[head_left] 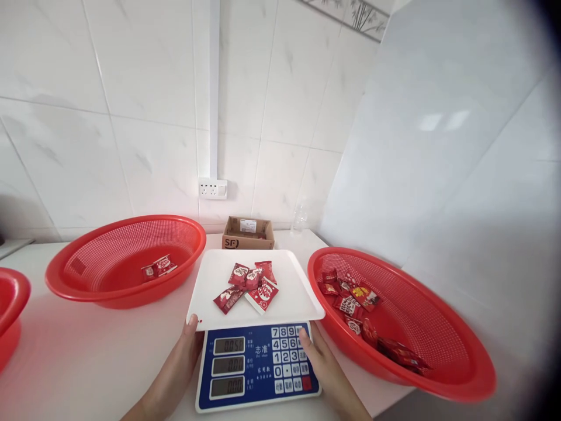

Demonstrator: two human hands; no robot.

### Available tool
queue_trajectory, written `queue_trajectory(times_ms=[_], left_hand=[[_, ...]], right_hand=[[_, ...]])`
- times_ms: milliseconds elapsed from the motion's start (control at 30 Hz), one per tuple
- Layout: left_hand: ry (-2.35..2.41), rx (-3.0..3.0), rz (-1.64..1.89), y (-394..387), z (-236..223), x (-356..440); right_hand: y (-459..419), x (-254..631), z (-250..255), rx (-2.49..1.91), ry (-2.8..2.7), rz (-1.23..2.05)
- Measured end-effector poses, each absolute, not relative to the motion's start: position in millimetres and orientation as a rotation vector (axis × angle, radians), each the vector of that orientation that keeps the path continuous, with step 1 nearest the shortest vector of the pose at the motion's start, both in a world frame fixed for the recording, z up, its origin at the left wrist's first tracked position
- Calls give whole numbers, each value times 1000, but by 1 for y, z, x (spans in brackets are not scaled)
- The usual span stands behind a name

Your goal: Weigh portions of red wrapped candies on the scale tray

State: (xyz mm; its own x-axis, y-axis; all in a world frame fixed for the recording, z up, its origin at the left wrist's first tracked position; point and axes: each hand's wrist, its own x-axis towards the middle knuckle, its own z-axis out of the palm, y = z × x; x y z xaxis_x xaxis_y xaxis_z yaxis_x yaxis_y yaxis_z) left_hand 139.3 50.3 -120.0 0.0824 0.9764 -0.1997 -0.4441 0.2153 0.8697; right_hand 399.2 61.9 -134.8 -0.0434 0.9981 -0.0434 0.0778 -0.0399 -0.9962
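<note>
A blue-and-white electronic scale (258, 368) faces me, its white tray (210, 292) on top. On the tray lie several small red snack packets (253, 279), close together and partly overlapping. My left hand (179, 354) holds the scale at its left side, the thumb up against the tray's front left corner and the other fingers hidden. My right hand (322, 356) grips the scale's right side; its thumb is over the keypad (289, 358) and its fingers pass out of sight under the tray's edge. Dark digits show on the three displays (228, 365).
To the right, a red plastic basket (451, 327) contains several red packets (350, 304). Another red basket (87, 257) at the left has a few packets (160, 268), and a third (13, 286) is cut off. Behind the scale stands a small cardboard box (236, 242) near the tiled wall (153, 146).
</note>
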Motion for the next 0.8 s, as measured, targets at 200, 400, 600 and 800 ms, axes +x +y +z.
queue_trajectory(times_ms=[200, 400, 600, 800], left_hand=[[815, 556, 1219, 42, -113, 152], [915, 535, 1266, 43, -106, 155], [1020, 694, 1215, 46, -101, 139], [1010, 878, 1159, 49, -94, 119]], right_hand=[[73, 408, -124, -1123, -1450, 1302], [83, 412, -121, -1033, -1513, 1442], [98, 425, -129, -945, -1336, 1551], [111, 424, -146, -883, -1092, 1581]])
